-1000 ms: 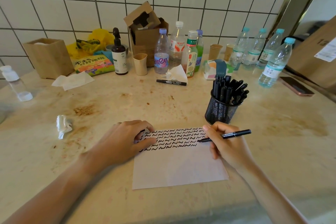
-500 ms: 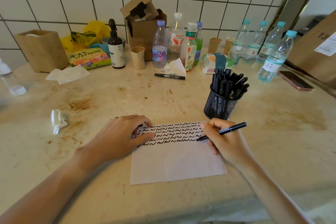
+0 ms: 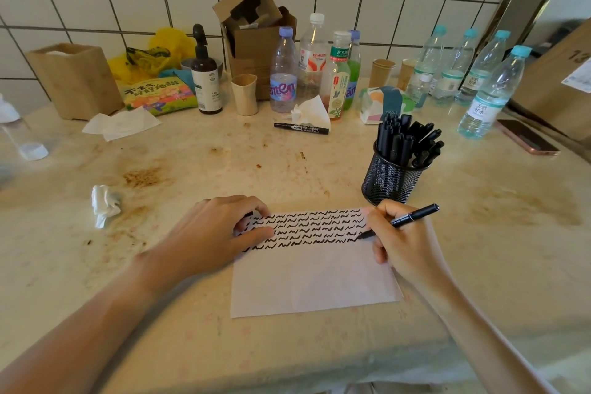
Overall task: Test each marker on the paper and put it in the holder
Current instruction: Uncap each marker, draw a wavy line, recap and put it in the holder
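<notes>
Right hand, at the right edge of the paper, pinches a black marker between thumb and curled fingers; the tip touches the sheet at the right end of the lowest row of squiggles, and the barrel slants up and to the right, away from the hand. Left hand rests on the upper left corner of the paper, fingers loosely bent and pressing down on the sheet, thumb lying along the rows of marks; whether something small and dark sits under the fingertips cannot be told. Several rows of black wavy strokes fill the upper band of the paper; the lower part is blank. Black mesh holder stands upright just beyond the right hand, near the paper's upper right corner, packed with black markers that lean at varied angles. One more capped marker lies flat farther back on the stained tabletop, beside a crumpled tissue and in front of a group of drink bottles. Four water bottles stand at the far right near a phone. Crumpled white tissue lies to the left of the left hand.
</notes>
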